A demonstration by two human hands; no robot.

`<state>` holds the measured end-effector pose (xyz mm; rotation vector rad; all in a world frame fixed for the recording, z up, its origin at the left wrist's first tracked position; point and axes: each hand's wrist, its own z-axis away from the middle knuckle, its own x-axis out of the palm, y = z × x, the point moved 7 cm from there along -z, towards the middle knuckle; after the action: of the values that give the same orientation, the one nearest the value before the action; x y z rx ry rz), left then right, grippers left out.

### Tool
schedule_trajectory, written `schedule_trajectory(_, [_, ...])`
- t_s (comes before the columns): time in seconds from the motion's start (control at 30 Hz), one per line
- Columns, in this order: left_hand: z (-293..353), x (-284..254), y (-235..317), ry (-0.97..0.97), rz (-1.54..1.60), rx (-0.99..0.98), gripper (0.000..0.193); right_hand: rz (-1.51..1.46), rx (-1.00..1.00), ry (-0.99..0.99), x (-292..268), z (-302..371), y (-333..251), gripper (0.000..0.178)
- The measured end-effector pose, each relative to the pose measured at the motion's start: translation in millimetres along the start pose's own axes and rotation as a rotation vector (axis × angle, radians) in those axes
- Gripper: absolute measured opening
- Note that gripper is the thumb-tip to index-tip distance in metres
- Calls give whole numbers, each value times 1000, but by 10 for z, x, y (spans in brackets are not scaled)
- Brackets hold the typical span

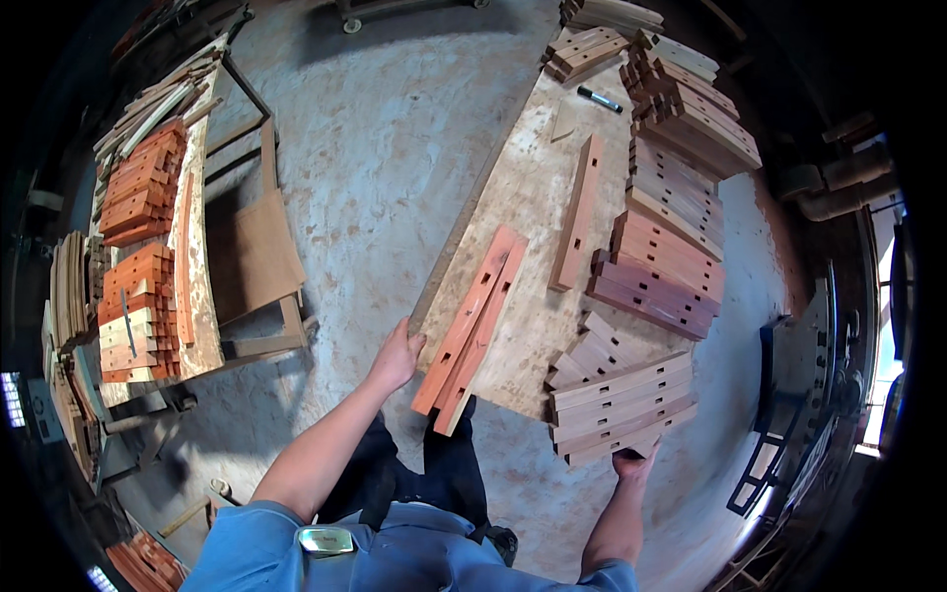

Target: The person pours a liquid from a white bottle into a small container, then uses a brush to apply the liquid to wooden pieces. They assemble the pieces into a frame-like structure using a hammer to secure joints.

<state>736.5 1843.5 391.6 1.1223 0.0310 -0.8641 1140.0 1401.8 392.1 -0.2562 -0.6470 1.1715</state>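
Observation:
At the near left corner of the worktable (533, 365), my left hand (398, 357) is closed on the board's edge. Beside it, two reddish wooden rails (473, 326) with small square mortises lie side by side, their near ends jutting past the edge. My right hand (634, 464) is against the near side of a group of pale mortised rails (623, 409), which overhang the table's near right corner. Its fingers seem bent round the lowest rail, partly hidden by it. A single mortised rail (577, 212) lies farther up the board.
More mortised rails (661, 271) are stacked along the table's right side. A black marker (600, 100) lies near the far end. To the left, another bench (202, 296) carries orange-red wood pieces (138, 286). A brown panel (258, 259) leans beside that bench. Machinery (789, 385) stands at far right.

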Motion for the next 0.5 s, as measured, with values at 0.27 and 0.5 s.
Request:
schedule_trajectory(0.27, [-181,1,-162,-79,-92,73,62,-267,-138,156,-586,52,501,88])
schedule_trajectory(0.5, [-428,241,-192,-484,-194,41,77,255,-528,399,-312,1450,1168,44])
